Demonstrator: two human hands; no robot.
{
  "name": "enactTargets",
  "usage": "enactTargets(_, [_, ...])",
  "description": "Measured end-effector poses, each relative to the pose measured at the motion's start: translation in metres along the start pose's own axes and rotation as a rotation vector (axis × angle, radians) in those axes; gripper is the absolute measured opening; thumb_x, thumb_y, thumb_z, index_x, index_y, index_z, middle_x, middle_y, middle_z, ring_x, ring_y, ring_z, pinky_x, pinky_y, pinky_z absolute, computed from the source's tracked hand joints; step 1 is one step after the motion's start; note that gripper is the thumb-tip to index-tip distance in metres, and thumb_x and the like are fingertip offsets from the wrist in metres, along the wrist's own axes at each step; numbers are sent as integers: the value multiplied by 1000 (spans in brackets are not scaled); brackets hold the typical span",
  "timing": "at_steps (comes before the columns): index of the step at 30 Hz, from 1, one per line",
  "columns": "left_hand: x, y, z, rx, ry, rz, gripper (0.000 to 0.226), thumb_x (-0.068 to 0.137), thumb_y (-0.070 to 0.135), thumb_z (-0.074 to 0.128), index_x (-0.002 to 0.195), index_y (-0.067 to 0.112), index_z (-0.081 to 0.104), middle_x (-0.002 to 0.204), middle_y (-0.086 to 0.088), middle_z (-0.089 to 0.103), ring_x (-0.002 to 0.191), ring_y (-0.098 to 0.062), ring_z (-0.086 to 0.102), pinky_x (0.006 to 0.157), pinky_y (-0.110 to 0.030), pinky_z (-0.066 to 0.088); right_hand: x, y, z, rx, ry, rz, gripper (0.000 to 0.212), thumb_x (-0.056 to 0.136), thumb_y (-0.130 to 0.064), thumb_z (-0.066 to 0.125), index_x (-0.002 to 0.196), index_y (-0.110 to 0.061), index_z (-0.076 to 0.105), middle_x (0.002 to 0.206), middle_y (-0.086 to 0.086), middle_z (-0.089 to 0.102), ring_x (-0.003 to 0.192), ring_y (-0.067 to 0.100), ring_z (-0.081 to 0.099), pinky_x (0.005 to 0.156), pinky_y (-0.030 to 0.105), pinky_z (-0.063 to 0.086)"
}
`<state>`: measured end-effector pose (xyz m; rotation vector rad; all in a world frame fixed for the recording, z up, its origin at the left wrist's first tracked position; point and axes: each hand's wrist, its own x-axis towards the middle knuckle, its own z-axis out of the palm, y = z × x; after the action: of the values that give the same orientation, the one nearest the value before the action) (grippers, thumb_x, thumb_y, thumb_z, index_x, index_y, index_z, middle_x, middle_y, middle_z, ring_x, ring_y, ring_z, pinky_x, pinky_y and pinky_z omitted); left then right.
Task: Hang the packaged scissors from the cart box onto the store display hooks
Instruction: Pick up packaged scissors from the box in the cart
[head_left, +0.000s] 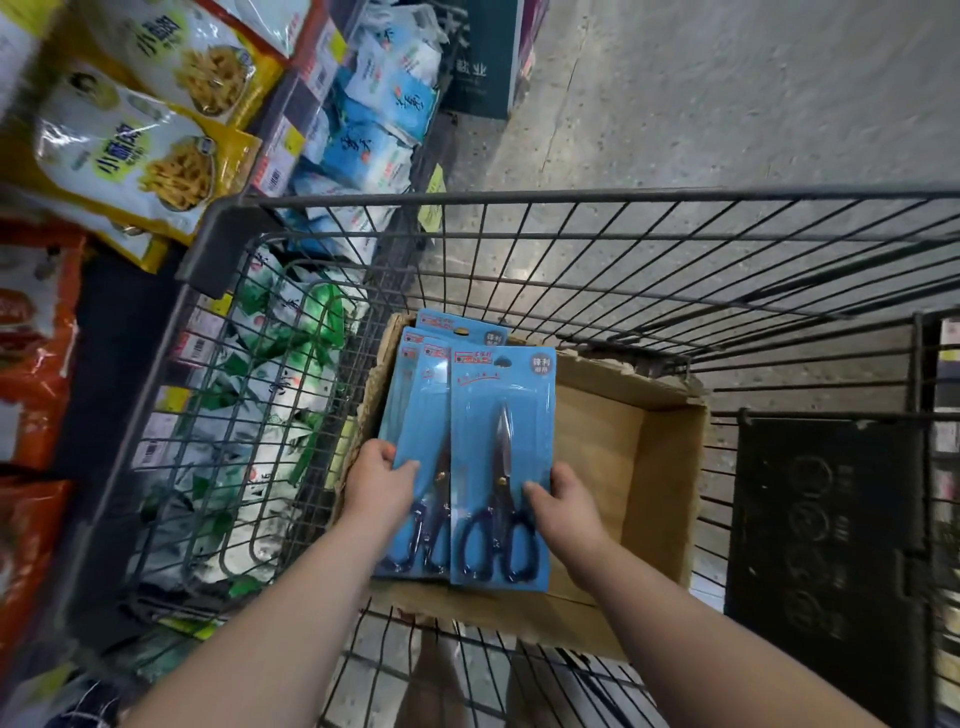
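The left hand (382, 480) is seen closed round the left edge of a stack of packages (421, 395), with the thumb laid on the face of the card and the fingers curled behind it. The right hand (563, 501) is clasped on the right edge of the front package (501, 441), its thumb pressed on the clear blister near the pivot of the scissors (500, 514); its fingers are hidden behind the card. The front package is overlapped on the right side of the stack, and all the packages are held over the left part of an open cardboard box (670, 467), which is set in the wire cart (571, 200). Whether the lower edges are resting on the box cannot be told. Each package is a light blue card with a red label strip and a hanging slot at the top and a dark round badge in the upper right corner. The scissors are sealed point upward, with steel blades, a brass-coloured pivot and dark blue loop handles. Behind the front package, at least three more cards are fanned out. Shelves at the left are stocked with yellow snack bags (140, 150), blue and white bags (384, 104) and, seen through the cart's wires, green and white bags (270, 374).
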<state>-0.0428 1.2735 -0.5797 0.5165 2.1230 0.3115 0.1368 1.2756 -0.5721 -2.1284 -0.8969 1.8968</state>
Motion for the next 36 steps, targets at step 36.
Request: enactTargets(36, [-418,-221,-218,-951,739,37,16,88,-3,49,83,8,61,69,-7,61,59,-20,53,50,-22,43,-358,-19,114,-637,-575,-798,16,85,-11,53,100,-14,58,97,7,66,86,22,63,79,38,54])
